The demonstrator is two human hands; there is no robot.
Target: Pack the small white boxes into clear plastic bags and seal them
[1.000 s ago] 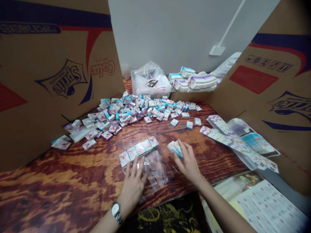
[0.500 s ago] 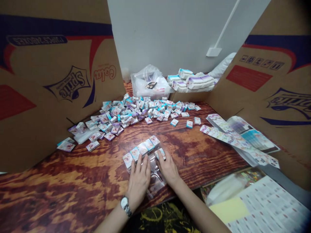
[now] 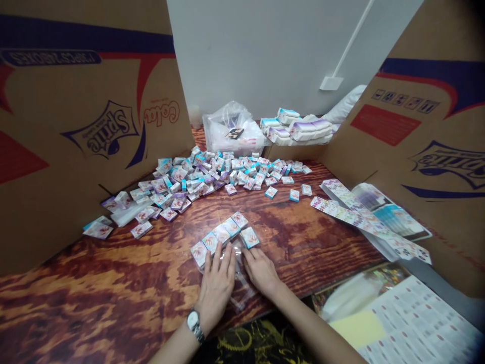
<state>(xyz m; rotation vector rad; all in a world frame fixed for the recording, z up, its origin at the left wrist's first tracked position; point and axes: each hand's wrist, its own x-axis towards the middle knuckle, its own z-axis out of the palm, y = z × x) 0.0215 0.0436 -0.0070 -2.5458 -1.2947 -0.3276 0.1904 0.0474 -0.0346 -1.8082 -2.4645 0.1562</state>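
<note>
My left hand (image 3: 217, 280) lies flat, fingers spread, on a clear plastic bag (image 3: 239, 283) on the wooden table (image 3: 113, 283). A row of small boxes (image 3: 220, 233) with pink, teal and purple print sits in the bag's far end, just past my left fingertips. My right hand (image 3: 259, 268) rests beside it on the bag, fingers stretched toward one more small box (image 3: 250, 236) lying at the row's near right end. A watch is on my left wrist.
A big heap of small boxes (image 3: 212, 174) covers the table's far side. Cardboard sheets (image 3: 87, 126) stand left and right. A plastic bag (image 3: 233, 130) and wrapped packs (image 3: 299, 126) lie at the back. Printed sheets (image 3: 371, 217) lie at the right.
My right hand brought a small box from the right to the bag and set it by the row. Its fingers have now drawn back from the box. The left hand stayed on the bag.
</note>
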